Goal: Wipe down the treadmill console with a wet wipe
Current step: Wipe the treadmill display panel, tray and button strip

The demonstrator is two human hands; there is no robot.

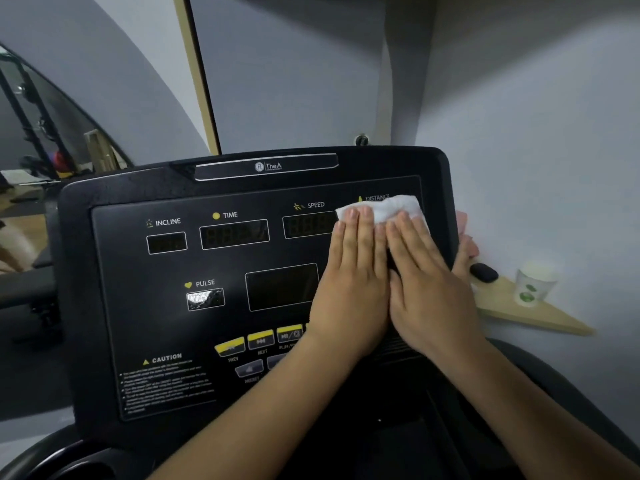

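Both hands lie flat, fingers straight, side by side and touching: the left hand (349, 285) and right hand (427, 289) press a white wet wipe (391, 207) against the upper right of the black treadmill console (166, 306), just beneath the DISTANCE label. A paper cup (533, 284) stands on a wooden shelf (540, 317) to the right.

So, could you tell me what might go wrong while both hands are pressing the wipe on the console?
The wet wipe lies over the DISTANCE window, so moisture could seep in at the display edges. The left hand has its heel near the yellow buttons and might press one. Wiping further right could carry a hand toward the paper cup on the wooden shelf.
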